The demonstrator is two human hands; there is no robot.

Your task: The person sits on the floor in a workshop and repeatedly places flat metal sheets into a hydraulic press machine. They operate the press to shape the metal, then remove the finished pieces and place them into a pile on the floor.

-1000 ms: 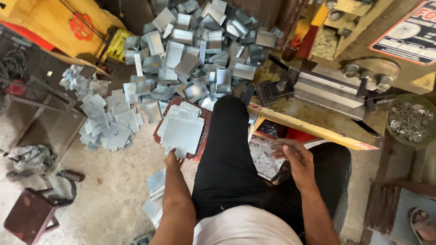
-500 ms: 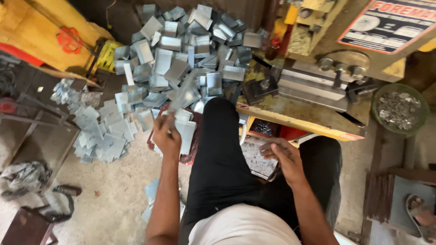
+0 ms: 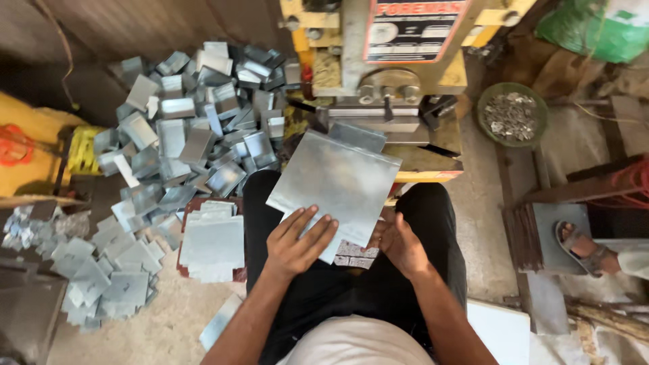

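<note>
the person sits with black-trousered legs stretched forward, and a flat square sheet of dull grey galvanised metal (image 3: 336,184) rests tilted across the lap, its far corner reaching toward the press. the left hand (image 3: 297,241) lies on the sheet's near edge with fingers spread flat over the smooth surface, thumb below, pinching it. the right hand (image 3: 400,245) is at the sheet's near right corner, fingers loosely curled beside the edge; whether it actually grips the metal cannot be told.

just left of the left knee, on the dusty concrete floor (image 3: 162,324), a neat stack of notched flat metal blanks (image 3: 212,243) sits on a dark red tray. further left lies a loose scatter of similar thin grey cut plates (image 3: 108,270), overlapping at odd angles.

beyond the knees, a large heap of bent, box-like folded metal pieces (image 3: 196,128) is piled up, shiny and sharp-edged, with faces catching the light.

straight ahead stands a yellow-painted steel press machine (image 3: 385,67) with a grey die block and round bolts at its bed. to its right, a round green bowl of small metal offcuts (image 3: 512,115) sits on the floor. at the far right edge, another person's sandalled foot (image 3: 583,247) rests on a dark slab.
</note>
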